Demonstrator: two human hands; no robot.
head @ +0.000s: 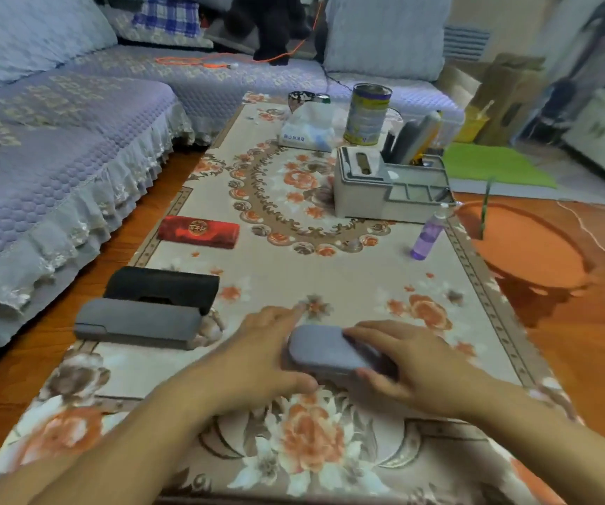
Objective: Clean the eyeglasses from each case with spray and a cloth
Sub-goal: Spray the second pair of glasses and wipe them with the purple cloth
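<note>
A grey-blue eyeglass case (324,349) lies closed on the flowered tablecloth near the front. My left hand (268,355) holds its left end, thumb in front and fingers stretched behind it. My right hand (414,362) grips its right end, fingers over the top and thumb at the front edge. Three more closed cases lie to the left: a grey case (137,322), a black case (164,287) and a red case (199,231). A purple spray bottle (427,236) stands at the right. No cloth or glasses are visible.
A grey desk organiser (362,191) with remotes stands mid-table, behind it a tissue pack (308,131) and a tin can (368,114). The sofa (56,147) runs along the left. An orange round stool (526,246) stands right of the table.
</note>
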